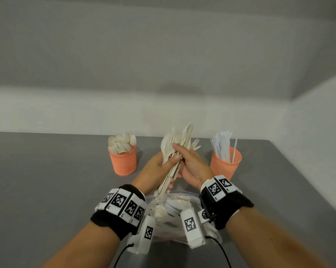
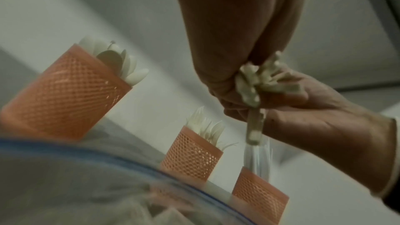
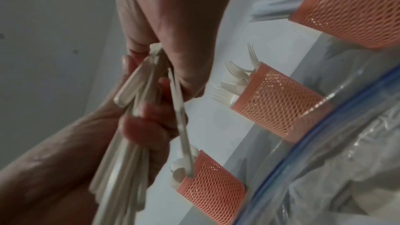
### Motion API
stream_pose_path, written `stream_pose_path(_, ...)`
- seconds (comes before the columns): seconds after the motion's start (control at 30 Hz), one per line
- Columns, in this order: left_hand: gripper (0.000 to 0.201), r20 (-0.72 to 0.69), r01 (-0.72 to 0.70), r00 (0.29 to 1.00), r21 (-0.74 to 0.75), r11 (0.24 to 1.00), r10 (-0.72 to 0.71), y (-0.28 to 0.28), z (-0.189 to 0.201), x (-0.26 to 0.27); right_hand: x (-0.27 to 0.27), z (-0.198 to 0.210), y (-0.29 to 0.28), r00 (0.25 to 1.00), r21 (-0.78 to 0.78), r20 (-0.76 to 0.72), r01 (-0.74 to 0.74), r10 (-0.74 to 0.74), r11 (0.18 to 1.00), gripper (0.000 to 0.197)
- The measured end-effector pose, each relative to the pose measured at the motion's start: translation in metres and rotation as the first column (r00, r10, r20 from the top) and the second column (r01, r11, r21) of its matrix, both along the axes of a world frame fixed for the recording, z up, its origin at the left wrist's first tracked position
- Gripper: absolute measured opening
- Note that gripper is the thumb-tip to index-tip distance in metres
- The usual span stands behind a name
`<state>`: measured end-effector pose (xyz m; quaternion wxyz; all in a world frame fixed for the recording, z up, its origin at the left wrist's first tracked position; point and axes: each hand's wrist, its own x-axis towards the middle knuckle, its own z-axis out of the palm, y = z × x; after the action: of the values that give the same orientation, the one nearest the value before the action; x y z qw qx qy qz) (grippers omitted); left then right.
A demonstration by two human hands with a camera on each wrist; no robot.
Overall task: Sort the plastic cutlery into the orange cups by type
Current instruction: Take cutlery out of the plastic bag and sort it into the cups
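Note:
My left hand (image 1: 168, 164) grips a bundle of cream plastic cutlery (image 1: 177, 144) upright above the table, heads up. My right hand (image 1: 180, 151) pinches one piece in that bundle, and its thin handle (image 3: 181, 126) stands apart from the rest; I cannot tell its type. Three orange mesh cups stand behind. The left cup (image 1: 122, 161) holds spoons and the right cup (image 1: 226, 164) holds clear knives. The middle cup (image 2: 192, 156) holds forks; in the head view my hands hide it, and only fork tines (image 1: 196, 143) show.
A clear zip bag (image 1: 175, 207) with more cutlery lies on the grey table (image 1: 57, 180) under my wrists, its blue zip edge (image 3: 324, 134) close to the cups. White walls close off the table's back and right side.

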<state>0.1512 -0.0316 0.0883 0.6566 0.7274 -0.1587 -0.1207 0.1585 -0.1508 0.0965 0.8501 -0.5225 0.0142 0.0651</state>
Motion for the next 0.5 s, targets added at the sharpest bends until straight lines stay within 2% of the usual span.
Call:
stream_pose_path(0.03,0.019,0.061,-0.003,0.998,0.075,0.997,-0.001,0.0,-0.001,0.001,0.002,-0.001,0.0,1.0,-0.002,0.003,-0.001,0.001,1.0,0.04)
stream_pose_path(0.1,0.019,0.109,-0.029,0.994,0.141,0.99,0.013,0.001,-0.002,0.004,0.004,-0.002,0.0,1.0,-0.021,0.011,-0.001,0.001,1.0,0.027)
stream_pose_path(0.13,0.023,0.097,-0.033,0.995,0.122,0.992,0.021,0.001,-0.003,0.006,0.006,-0.002,0.0,1.0,-0.026,0.012,0.014,-0.014,1.0,0.023)
stream_pose_path(0.27,0.039,0.044,-0.046,0.998,0.006,0.999,0.045,0.002,-0.003,0.009,0.011,-0.003,0.0,0.994,-0.022,0.022,0.112,-0.111,0.994,0.035)
stream_pose_path(0.37,0.052,0.042,-0.123,0.992,0.016,0.992,0.123,0.005,-0.007,0.017,0.015,-0.001,-0.003,0.981,-0.001,-0.028,0.191,-0.191,0.982,0.024)
stream_pose_path(0.43,0.046,-0.034,-0.211,0.977,-0.035,0.977,0.21,0.009,-0.01,0.026,0.022,0.008,-0.013,0.971,0.0,-0.012,0.238,-0.238,0.971,0.019)
stream_pose_path(0.5,0.034,-0.113,-0.299,0.952,-0.132,0.945,0.285,0.015,-0.01,0.033,0.031,0.025,-0.028,0.951,0.004,0.064,0.304,-0.303,0.953,0.019)
